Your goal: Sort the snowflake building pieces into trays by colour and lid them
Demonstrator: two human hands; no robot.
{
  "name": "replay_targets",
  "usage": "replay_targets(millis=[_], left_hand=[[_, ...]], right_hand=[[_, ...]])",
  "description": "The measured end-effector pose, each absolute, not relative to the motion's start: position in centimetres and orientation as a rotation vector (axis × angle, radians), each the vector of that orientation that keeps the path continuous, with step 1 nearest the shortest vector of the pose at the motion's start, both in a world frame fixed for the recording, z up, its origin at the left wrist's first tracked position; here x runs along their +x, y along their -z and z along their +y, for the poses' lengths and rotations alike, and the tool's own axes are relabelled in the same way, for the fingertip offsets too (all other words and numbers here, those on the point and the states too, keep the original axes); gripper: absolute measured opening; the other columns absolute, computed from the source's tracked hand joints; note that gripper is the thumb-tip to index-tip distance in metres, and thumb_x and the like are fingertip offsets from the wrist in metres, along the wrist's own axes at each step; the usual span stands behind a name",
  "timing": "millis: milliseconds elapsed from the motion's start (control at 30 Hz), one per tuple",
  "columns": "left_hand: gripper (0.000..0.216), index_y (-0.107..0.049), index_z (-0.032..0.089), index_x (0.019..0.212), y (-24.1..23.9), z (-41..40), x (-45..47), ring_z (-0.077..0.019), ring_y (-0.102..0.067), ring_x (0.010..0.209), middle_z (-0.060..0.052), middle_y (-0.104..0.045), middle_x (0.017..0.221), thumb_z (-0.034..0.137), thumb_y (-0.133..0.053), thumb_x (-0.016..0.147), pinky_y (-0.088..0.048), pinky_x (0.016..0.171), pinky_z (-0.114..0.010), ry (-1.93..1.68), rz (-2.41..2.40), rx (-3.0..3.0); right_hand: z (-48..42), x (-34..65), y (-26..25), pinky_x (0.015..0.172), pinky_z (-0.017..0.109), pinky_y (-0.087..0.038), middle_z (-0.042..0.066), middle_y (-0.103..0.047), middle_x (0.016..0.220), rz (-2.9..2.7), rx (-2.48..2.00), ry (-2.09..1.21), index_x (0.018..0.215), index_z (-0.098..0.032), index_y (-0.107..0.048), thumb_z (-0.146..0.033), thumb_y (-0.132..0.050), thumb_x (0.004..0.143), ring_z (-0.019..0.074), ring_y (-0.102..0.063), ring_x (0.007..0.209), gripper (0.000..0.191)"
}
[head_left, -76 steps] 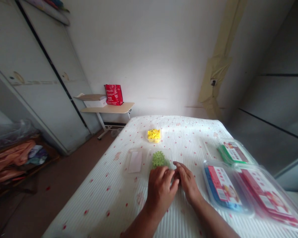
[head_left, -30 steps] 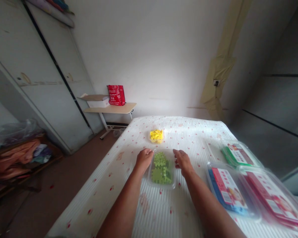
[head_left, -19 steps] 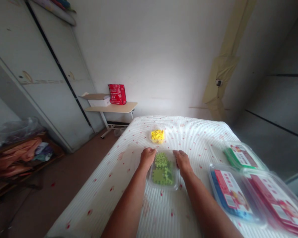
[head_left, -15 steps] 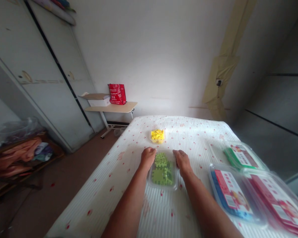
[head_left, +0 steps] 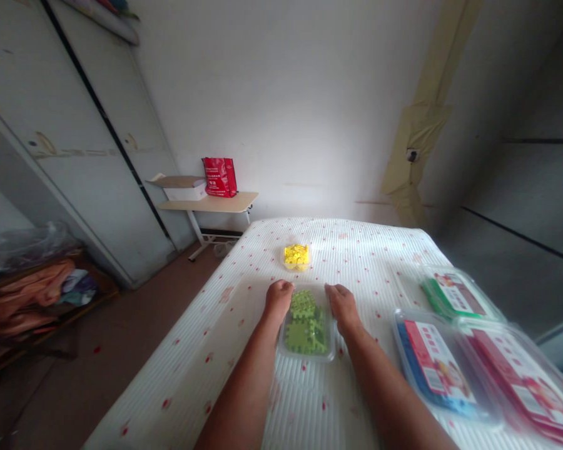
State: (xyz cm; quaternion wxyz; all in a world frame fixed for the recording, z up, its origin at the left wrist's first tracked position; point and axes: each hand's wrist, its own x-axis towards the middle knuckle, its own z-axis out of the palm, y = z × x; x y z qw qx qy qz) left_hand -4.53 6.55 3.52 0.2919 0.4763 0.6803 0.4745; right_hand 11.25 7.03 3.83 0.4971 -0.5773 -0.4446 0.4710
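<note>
We see a home bedroom: a bed [head_left: 356, 250] under a white dotted sheet, tall grey wardrobe doors [head_left: 60, 144] on the left, a small side desk [head_left: 209, 203] by the wall with a red bag [head_left: 219, 177], clothes piled on a low rack [head_left: 32, 294].

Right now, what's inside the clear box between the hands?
The clear box holds green puzzle pieces, piled up. Whatever lies beneath the pile is covered.

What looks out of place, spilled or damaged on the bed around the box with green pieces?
Nothing stands out. The left hand and right hand press on the sides of the clear box of green pieces, which sits flat on the bed. No pieces lie loose.
</note>
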Motion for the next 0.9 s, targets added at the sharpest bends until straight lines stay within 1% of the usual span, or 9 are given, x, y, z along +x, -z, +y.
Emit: replay_targets(millis=[133,267,400,600,733,900], left_hand=[[0.021,-0.047,0.017,0.054,-3.54,6.51,-4.55,-0.0095,-0.035,0.05,0.006,-0.037,0.046,0.033,-0.046,0.068,-0.026,0.05,-0.022,-1.257,1.798,1.25],[0.021,-0.047,0.017,0.055,-3.52,6.4,-4.65,-0.0095,-0.035,0.05,0.006,-0.038,0.047,0.034,-0.046,0.067,-0.026,0.049,-0.022,-1.252,1.773,1.231],[0.021,-0.047,0.017,0.056,-3.44,6.29,-4.79,-0.0097,-0.037,0.051,0.006,-0.039,0.048,0.036,-0.047,0.067,-0.027,0.049,-0.021,-1.253,1.727,1.217],[0.022,-0.05,0.017,0.06,-3.63,6.05,-5.04,-0.0116,-0.044,0.055,0.004,-0.045,0.053,0.038,-0.049,0.064,-0.033,0.054,-0.022,-1.247,1.67,1.211],[0.022,-0.052,0.016,0.06,-3.72,5.96,-5.14,-0.0117,-0.044,0.055,0.005,-0.046,0.053,0.038,-0.049,0.063,-0.034,0.055,-0.023,-1.235,1.679,1.204],[0.019,-0.053,0.015,0.061,-3.68,5.84,-5.02,-0.011,-0.042,0.052,0.005,-0.044,0.05,0.033,-0.047,0.065,-0.031,0.051,-0.022,-1.226,1.712,1.236]], right_hand=[[6.96,11.2,-3.95,0.043,0.023,-0.023,-0.007,-0.037,0.047,-1.056,-1.366,-1.198,0.054,-0.019,-0.047,-0.042,-0.057,0.062,0.0081,-0.031,0.046,0.027],[7.04,11.05,-3.67,0.043,0.023,-0.024,-0.007,-0.038,0.047,-1.024,-1.34,-1.215,0.055,-0.018,-0.048,-0.042,-0.057,0.062,0.0082,-0.032,0.046,0.026],[6.96,10.96,-3.66,0.044,0.023,-0.025,-0.007,-0.038,0.047,-1.005,-1.315,-1.206,0.056,-0.018,-0.048,-0.041,-0.058,0.061,0.0081,-0.032,0.046,0.025],[6.62,11.23,-4.05,0.042,0.023,-0.024,-0.007,-0.036,0.046,-1.072,-1.345,-1.194,0.054,-0.018,-0.048,-0.041,-0.056,0.063,0.0079,-0.03,0.045,0.025],[6.73,11.16,-3.73,0.043,0.023,-0.025,-0.006,-0.039,0.047,-1.097,-1.365,-1.154,0.056,-0.018,-0.049,-0.041,-0.055,0.062,0.0083,-0.032,0.046,0.024],[6.93,10.93,-3.1,0.044,0.023,-0.027,-0.006,-0.041,0.047,-1.103,-1.338,-1.108,0.056,-0.018,-0.05,-0.042,-0.055,0.062,0.0086,-0.033,0.046,0.025]])
